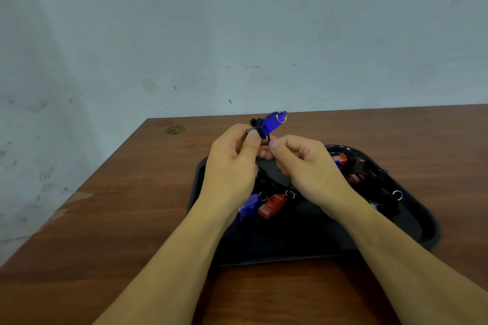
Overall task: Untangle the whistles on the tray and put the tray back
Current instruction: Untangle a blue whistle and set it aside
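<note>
Counter and wall
Brown wood-grain counter [132,206], round brass-coloured fitting [175,129] near its far-left corner; scuffed pale grey-blue wall [237,21] behind.

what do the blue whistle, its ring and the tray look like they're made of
Blue whistle: likely glossy translucent plastic, given its saturated colour and sheen. Its ring: probably metal, thin and silvery. Tray: seemingly matte black plastic with a rounded moulded rim.

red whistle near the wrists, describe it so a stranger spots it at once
On the brown wooden table sits a black plastic tray. At its near left, between the forearms, a red plastic whistle lies beside a blue plastic whistle. It is the only red one apart from the right-hand cluster.
</note>
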